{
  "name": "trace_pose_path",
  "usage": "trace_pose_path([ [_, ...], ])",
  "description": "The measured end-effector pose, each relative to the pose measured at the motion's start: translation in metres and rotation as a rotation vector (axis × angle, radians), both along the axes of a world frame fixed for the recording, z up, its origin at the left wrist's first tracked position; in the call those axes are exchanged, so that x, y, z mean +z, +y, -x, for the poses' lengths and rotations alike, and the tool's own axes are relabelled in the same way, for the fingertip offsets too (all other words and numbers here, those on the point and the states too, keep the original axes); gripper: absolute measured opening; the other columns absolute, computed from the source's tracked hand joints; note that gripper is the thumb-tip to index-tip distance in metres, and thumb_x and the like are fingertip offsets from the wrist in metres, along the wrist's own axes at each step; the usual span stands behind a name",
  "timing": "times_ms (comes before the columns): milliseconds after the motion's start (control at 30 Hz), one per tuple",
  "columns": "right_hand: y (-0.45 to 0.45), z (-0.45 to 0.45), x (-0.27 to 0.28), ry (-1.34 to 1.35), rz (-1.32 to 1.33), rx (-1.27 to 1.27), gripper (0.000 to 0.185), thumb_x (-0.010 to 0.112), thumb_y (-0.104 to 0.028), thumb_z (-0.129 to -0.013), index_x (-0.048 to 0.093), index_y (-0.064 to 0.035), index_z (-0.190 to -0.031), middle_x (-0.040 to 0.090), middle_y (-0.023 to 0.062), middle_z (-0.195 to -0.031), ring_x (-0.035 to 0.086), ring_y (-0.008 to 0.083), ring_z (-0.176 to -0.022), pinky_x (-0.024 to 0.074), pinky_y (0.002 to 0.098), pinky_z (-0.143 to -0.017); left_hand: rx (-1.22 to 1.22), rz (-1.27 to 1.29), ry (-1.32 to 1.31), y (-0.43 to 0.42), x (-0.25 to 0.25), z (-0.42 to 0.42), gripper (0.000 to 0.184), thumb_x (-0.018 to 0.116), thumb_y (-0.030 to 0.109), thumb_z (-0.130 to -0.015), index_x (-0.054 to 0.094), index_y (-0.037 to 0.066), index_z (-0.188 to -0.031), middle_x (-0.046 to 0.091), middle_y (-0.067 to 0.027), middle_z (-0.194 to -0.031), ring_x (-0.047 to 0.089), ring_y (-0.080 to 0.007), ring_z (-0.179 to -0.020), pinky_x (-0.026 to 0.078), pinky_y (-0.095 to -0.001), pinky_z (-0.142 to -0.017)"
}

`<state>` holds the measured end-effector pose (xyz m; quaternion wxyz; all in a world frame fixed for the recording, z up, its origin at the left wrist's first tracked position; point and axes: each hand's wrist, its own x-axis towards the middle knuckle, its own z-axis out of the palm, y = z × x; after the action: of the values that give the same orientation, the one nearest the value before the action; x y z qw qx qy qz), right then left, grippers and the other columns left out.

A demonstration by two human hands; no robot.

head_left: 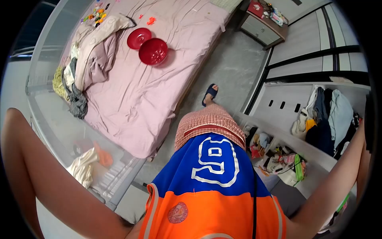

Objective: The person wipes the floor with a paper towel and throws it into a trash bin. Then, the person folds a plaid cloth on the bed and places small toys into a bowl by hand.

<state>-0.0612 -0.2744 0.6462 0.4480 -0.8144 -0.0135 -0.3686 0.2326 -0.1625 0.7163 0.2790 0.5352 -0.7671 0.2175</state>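
Both of my arms are raised and bent at the sides of the view, and neither my left hand nor my right hand shows. Two red bowls, one (139,38) and another (153,52), touch each other on the pink bed sheet (135,95). The nearer bowl has small light spots inside, too small to make out. A crumpled pale blanket (97,51) lies along the bed's left side. Small colourful objects (97,16) are scattered at its far left, with orange-red pieces (151,20) near the bowls.
A wooden cabinet (260,30) with things on top stands at the back right. Clothes (338,115) hang in an open wardrobe (286,93) on the right, above cluttered compartments. Grey floor (238,59) runs beside the bed. A clear panel (51,95) borders the bed's left side.
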Motion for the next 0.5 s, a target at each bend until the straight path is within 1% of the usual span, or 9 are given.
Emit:
trace_pose_path([
  [300,-0.143,0.035,-0.036,-0.038,-0.148,-0.169,0.019,0.051,-0.008,-0.085,0.048,-0.0038,-0.104,0.042,-0.0002,-0.067,0.035,0.0066,-0.049,0.0282,0.0195,-0.041,-0.027,0.010,0.011,-0.152,-0.010,0.010,0.030,0.056,0.009,-0.080,0.056,0.002,-0.109,0.058,-0.0087,-0.085,0.052,-0.0172,-0.073,0.044,-0.0292,-0.067],
  [400,-0.182,0.039,-0.055,-0.116,-0.268,-0.198,0.020,0.051,-0.009,-0.086,0.048,-0.0034,-0.105,0.042,-0.0005,-0.066,0.035,0.0066,-0.048,0.0285,0.0196,-0.040,-0.019,0.008,0.022,-0.187,-0.014,0.011,0.030,0.057,0.009,-0.080,0.056,0.002,-0.109,0.058,-0.0083,-0.085,0.052,-0.0168,-0.073,0.044,-0.0288,-0.066],
  [500,-0.220,0.046,-0.076,-0.251,-0.479,-0.193,0.020,0.051,-0.009,-0.086,0.048,-0.0030,-0.105,0.041,-0.0007,-0.065,0.035,0.0066,-0.047,0.0287,0.0197,-0.040,0.017,0.071,0.089,-0.215,-0.022,0.012,0.031,0.057,0.010,-0.080,0.056,0.002,-0.110,0.057,-0.0079,-0.084,0.051,-0.0163,-0.072,0.044,-0.0283,-0.066],
])
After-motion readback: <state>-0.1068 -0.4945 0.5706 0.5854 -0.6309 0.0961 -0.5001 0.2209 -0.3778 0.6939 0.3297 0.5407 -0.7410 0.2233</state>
